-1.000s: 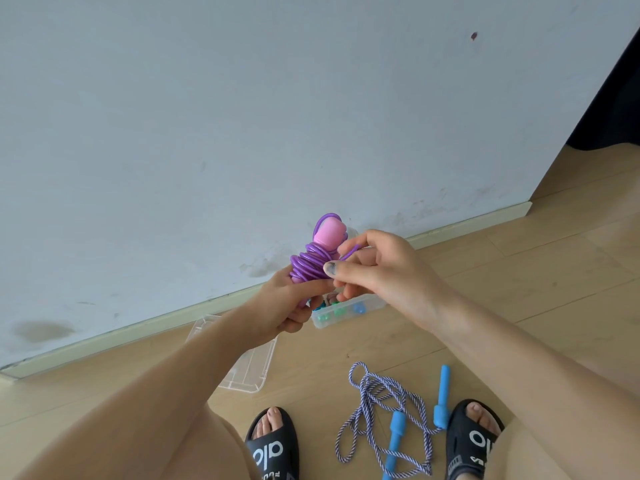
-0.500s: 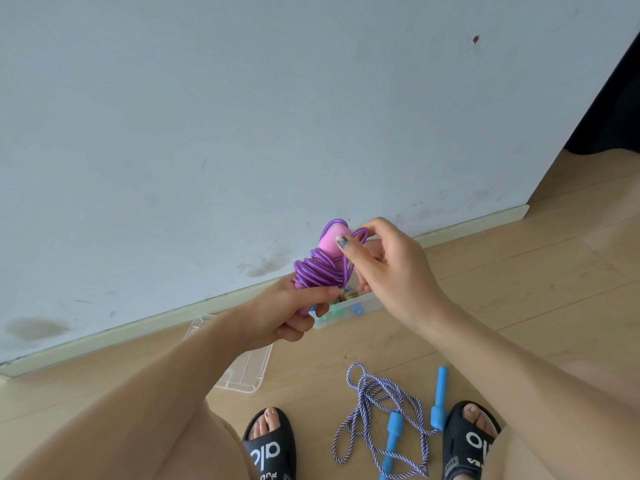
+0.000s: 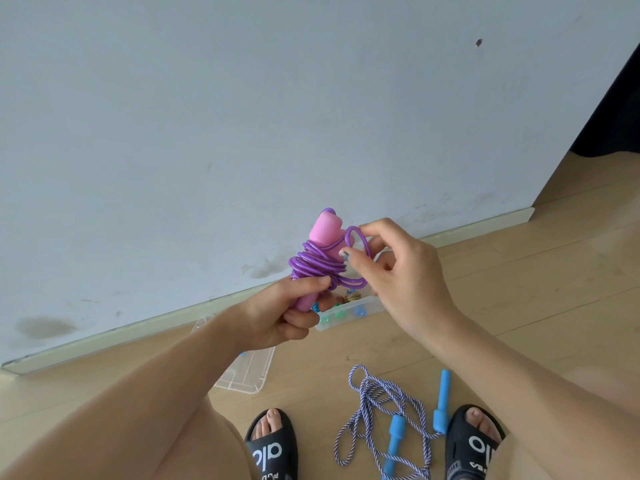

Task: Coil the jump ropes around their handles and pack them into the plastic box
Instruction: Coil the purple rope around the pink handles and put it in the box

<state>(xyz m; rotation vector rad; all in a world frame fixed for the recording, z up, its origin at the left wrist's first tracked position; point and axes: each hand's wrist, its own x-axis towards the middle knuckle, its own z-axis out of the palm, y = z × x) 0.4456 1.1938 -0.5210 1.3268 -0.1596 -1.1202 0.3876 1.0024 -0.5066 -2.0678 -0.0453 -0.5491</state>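
My left hand [image 3: 277,317] grips the lower ends of two pink handles [image 3: 323,233] held upright, with a purple rope [image 3: 317,265] coiled round them. My right hand [image 3: 398,271] pinches a loose loop of that purple rope beside the handle tops. Below the hands a clear plastic box [image 3: 349,317] stands on the wooden floor against the wall, with small coloured items inside. A blue-and-white braided jump rope [image 3: 377,407] with blue handles [image 3: 441,400] lies uncoiled on the floor between my feet.
A clear plastic lid [image 3: 249,372] lies on the floor left of the box, partly behind my left forearm. My feet in black slippers [image 3: 273,448] are at the bottom edge. A white wall with a skirting board [image 3: 485,223] runs behind.
My right hand drew the rope's end out to the right into a wider loop beside the handle tops. The bundle tilted slightly; my left hand kept its grip.
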